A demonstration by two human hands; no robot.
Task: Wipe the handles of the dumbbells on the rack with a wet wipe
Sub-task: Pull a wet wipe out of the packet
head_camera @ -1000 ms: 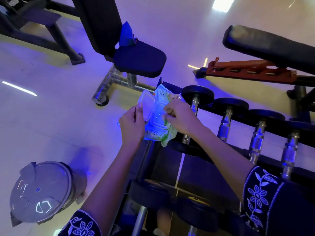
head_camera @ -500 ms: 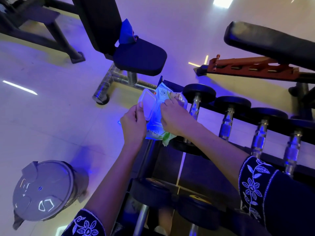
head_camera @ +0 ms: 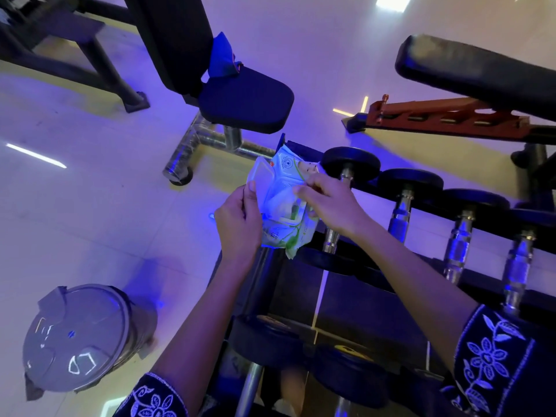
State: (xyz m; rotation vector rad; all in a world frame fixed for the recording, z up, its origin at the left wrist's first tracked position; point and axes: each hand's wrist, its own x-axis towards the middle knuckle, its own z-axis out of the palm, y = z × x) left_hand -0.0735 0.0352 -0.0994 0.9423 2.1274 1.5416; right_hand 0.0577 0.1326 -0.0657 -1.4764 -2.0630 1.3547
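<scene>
Wipes pack gripped by left hand, right hand perhaps pinching

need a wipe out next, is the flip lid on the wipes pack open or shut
Open. The clear flip lid stands swung up off the wipes pack, held back by the left hand; the right hand pinches at the opening.

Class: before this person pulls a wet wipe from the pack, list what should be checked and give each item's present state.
1. Flip lid of the white-and-green wipes pack open: ok.
2. Left hand steadying the pack: ok.
3. Right hand pinching at the opening: ok.
4. Wipe already pulled free: cannot tell.
5. Chrome handle of the nearest black dumbbell reachable: ok.
6. Grey lidded bin open for waste: not ok, shut.
</scene>
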